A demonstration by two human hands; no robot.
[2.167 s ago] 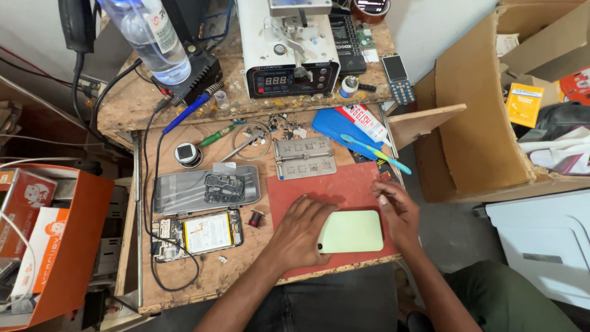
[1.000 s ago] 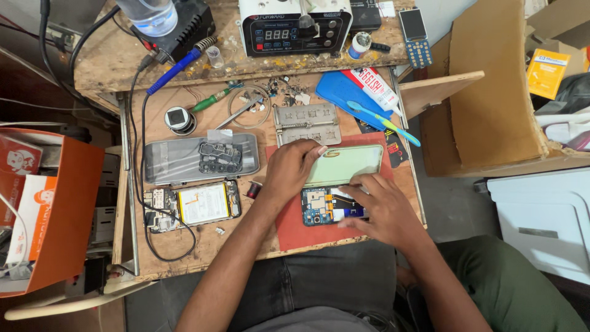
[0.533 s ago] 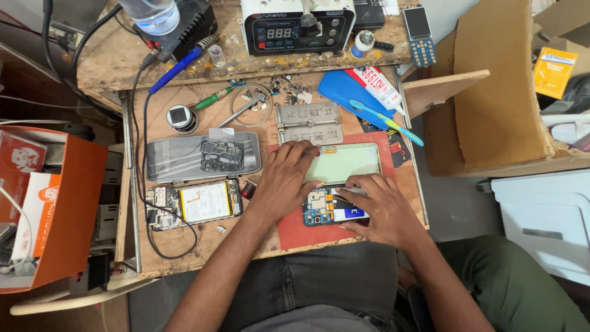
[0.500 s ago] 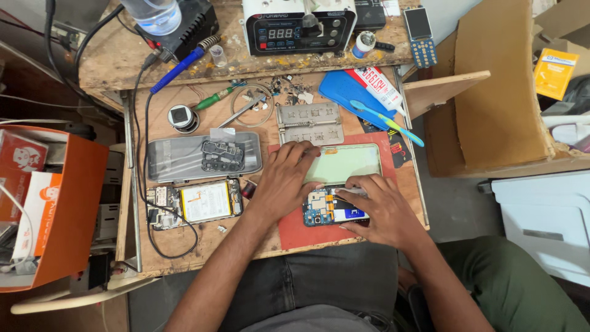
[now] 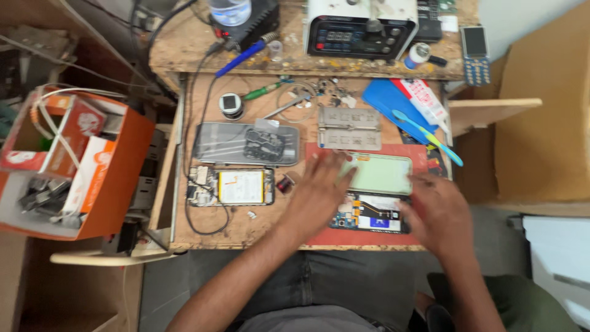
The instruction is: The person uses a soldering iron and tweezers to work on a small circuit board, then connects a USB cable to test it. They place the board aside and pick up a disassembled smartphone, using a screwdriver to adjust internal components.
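A pale green phone back cover lies on the red work mat. Just below the cover lies the opened phone body, its board and flex cables exposed. My left hand rests flat with fingers spread, its fingertips touching the cover's left edge. My right hand is blurred and sits at the right end of the opened phone, with nothing visible in it.
A second opened phone with a battery and a grey parts tray lie to the left. Metal plates, a blue toothbrush and a bench power unit lie behind. An orange box stands left, a cardboard box right.
The green cover came off the phone and now lies above the exposed body. My right hand has slid right, off the phone's middle. My left hand stays at the cover's left edge.
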